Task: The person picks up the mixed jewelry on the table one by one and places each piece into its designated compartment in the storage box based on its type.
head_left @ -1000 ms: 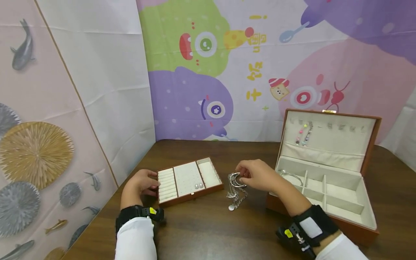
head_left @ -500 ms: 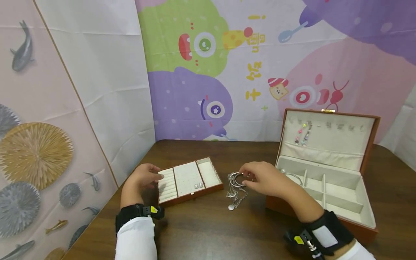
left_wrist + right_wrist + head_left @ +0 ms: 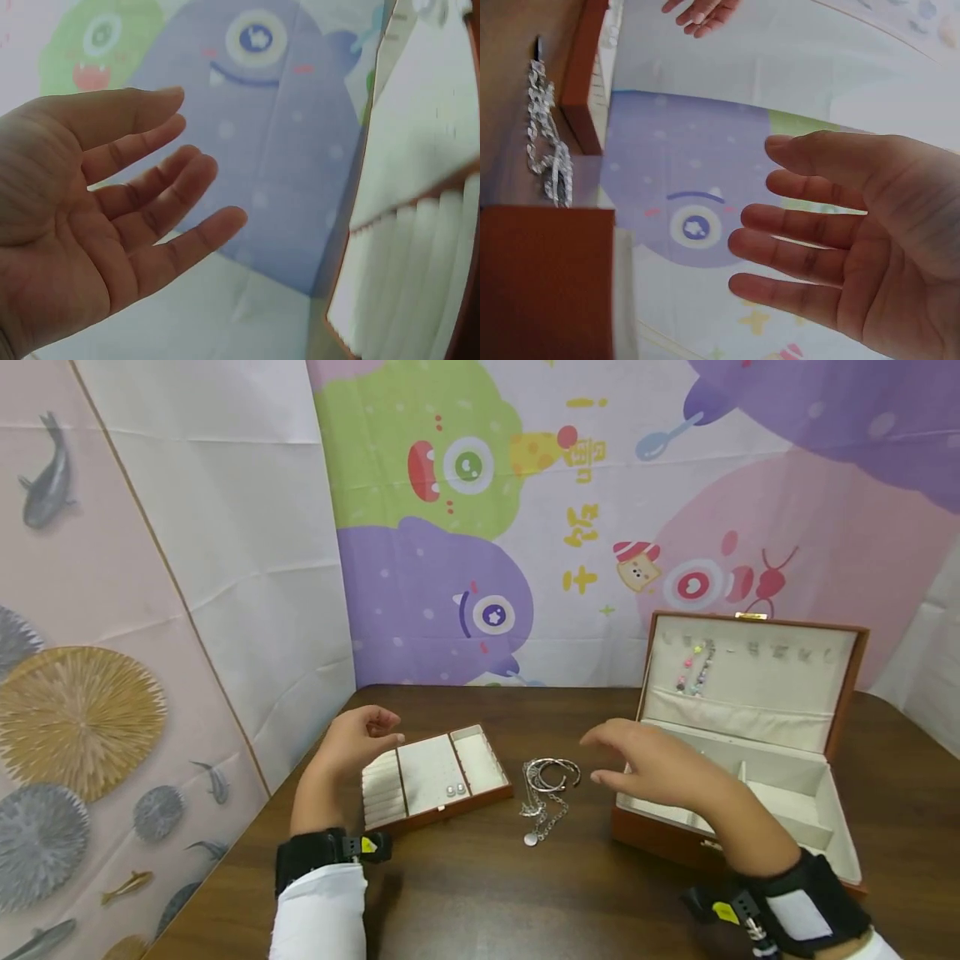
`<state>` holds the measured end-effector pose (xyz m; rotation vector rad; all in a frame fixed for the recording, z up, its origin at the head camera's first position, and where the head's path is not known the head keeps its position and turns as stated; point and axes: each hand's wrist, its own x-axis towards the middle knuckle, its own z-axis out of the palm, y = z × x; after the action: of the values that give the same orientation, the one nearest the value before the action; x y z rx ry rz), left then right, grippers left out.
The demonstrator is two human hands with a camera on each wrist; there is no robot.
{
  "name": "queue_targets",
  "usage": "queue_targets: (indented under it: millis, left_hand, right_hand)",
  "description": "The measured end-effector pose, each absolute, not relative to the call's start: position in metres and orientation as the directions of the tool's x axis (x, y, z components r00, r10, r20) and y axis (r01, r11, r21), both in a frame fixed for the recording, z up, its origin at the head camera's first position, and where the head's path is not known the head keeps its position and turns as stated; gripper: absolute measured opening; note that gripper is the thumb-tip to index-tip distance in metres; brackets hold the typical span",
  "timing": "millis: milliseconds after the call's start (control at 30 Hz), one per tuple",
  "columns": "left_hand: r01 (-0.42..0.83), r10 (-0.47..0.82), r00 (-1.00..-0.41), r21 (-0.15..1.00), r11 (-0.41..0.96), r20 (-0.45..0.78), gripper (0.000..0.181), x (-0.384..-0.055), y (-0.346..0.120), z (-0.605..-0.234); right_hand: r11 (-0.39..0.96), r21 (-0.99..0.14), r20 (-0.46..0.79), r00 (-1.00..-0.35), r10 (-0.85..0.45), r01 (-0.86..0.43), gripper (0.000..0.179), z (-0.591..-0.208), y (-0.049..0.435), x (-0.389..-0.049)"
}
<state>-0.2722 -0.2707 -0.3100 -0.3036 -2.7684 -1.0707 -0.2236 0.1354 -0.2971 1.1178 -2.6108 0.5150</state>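
Observation:
My left hand [image 3: 356,742] hovers over the left end of a shallow brown jewelry tray [image 3: 437,809], holding nothing. In the left wrist view its fingers [image 3: 187,187] are loosely bent and apart. The tray has ring rolls [image 3: 382,787], a middle panel bearing a pair of earrings [image 3: 455,790], and a right compartment. Silver bangles [image 3: 551,774] and a chain necklace with a round pendant [image 3: 531,839] lie on the table between tray and box. Above the near left corner of the open brown jewelry box [image 3: 652,839], my right hand [image 3: 663,768] is raised with fingers extended and nothing held.
The box's lid [image 3: 750,685] stands upright, with two beaded bracelets [image 3: 695,668] hanging inside it. Cream dividers split the box into compartments, partly hidden by my right hand. A printed cloth [image 3: 480,568] hangs behind the dark wooden table [image 3: 480,893].
My right hand has left the bangles and moved right and up over the box corner. My left hand has come off the tray's left edge and risen. The jewelry stays put.

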Motion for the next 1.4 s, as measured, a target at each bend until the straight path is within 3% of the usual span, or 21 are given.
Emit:
queue_targets:
  millis: [467,800,1033,1300,1400]
  left_hand:
    - [0.490,0.316,-0.865,0.525,0.695,0.390,0.024,-0.268,-0.201,-0.301]
    - [0.574,0.448,-0.818,0.449,0.685,0.361,0.020,-0.279,-0.154,-0.316]
    - [0.602,0.541,-0.797,0.410,0.685,0.267,0.023,-0.299,-0.123,-0.332]
    - [0.637,0.652,-0.758,0.236,0.734,0.020,0.059,-0.325,-0.090,-0.343]
    - [0.646,0.664,-0.744,0.169,0.744,-0.076,0.064,-0.335,-0.079,-0.347]
  right_hand:
    - [0.628,-0.219,0.326,-0.663,-0.674,-0.747,0.039,-0.286,0.155,-0.218]
    - [0.637,-0.254,0.328,-0.684,-0.651,-0.728,0.039,-0.281,0.169,-0.215]
    - [0.636,-0.275,0.284,-0.693,-0.663,-0.721,0.037,-0.280,0.168,-0.216]
    - [0.662,-0.311,0.236,-0.730,-0.641,-0.682,0.037,-0.277,0.171,-0.215]
    - [0.663,-0.316,0.226,-0.732,-0.643,-0.679,0.037,-0.276,0.172,-0.216]
